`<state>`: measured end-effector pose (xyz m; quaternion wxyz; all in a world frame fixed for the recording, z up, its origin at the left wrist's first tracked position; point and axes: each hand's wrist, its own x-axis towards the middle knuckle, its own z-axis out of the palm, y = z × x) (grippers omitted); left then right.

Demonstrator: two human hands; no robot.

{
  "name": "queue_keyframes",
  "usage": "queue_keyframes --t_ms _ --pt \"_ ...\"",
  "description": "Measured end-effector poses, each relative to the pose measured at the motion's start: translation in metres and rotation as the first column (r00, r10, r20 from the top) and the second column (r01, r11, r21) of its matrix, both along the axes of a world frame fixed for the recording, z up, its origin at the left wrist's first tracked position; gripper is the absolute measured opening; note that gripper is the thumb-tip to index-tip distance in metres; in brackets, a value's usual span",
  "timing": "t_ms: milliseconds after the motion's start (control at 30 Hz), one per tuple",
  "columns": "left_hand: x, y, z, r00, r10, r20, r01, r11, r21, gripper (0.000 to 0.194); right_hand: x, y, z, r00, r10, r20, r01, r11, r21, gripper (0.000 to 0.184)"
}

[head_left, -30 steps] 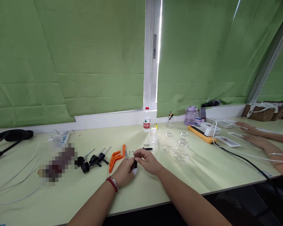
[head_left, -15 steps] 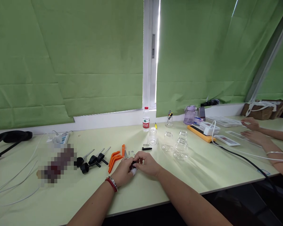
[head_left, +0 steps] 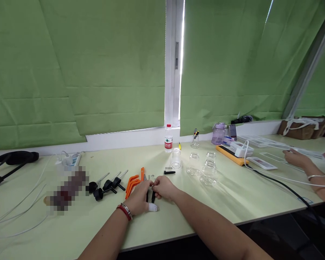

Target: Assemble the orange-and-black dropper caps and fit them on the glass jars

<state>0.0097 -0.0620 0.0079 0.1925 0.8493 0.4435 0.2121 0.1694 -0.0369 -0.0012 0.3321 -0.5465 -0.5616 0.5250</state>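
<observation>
My left hand point(head_left: 138, 196) rests low over the table. Its thumb, wrapped in white, stretches away from the fingers, whose tips meet those of my other hand. My right hand point(head_left: 164, 187) pinches at a slim black part point(head_left: 153, 196) pointing down toward the table; its upper end is hidden by the fingers. Beside the left palm shows another narrow black piece point(head_left: 147, 196), partly covered. Orange angled pieces point(head_left: 132, 183) lie just beyond the left hand. Past the right hand are a black rod-shaped part point(head_left: 169, 172) and a small spring point(head_left: 168, 168).
Several black knobs with metal rods point(head_left: 108, 185) lie left. Upturned clear glasses point(head_left: 176, 159) stand beyond, near a water bottle point(head_left: 168, 139). An orange power strip point(head_left: 231, 155) trails a black cable. At right, another person's hands point(head_left: 298, 159) handle white frames. The table's front edge is close.
My left thumb has swung down, away from the fingers, uncovering the black parts. My right hand has shifted slightly. The other person's hands have moved, lifting a white piece.
</observation>
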Motion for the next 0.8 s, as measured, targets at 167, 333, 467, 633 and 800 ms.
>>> queue_keyframes --t_ms 167,333,467,633,800 --pt "0.001 0.001 -0.002 1.0 -0.008 0.005 0.008 1.0 0.009 0.067 -0.01 0.003 -0.01 1.0 0.024 -0.002 -0.024 0.999 0.041 0.017" --pt "0.0 0.002 -0.004 1.0 0.006 -0.029 -0.006 1.0 0.023 0.06 0.008 0.018 -0.01 0.965 0.068 0.252 -0.118 0.975 0.19 0.012" --pt "0.001 0.002 -0.004 0.998 0.034 -0.052 -0.032 0.999 0.032 0.06 0.044 0.04 0.0 0.815 -0.256 0.52 -0.04 0.87 0.492 0.009" --pt "0.001 0.003 -0.006 0.995 0.053 -0.084 -0.05 0.998 0.038 0.062 0.081 0.052 -0.002 0.765 -0.207 0.61 -0.125 0.881 0.455 0.027" --pt "0.0 0.003 -0.005 0.993 0.072 -0.09 -0.066 0.996 0.065 0.06 0.079 0.045 -0.01 0.799 -0.118 0.589 -0.18 0.888 0.423 0.02"
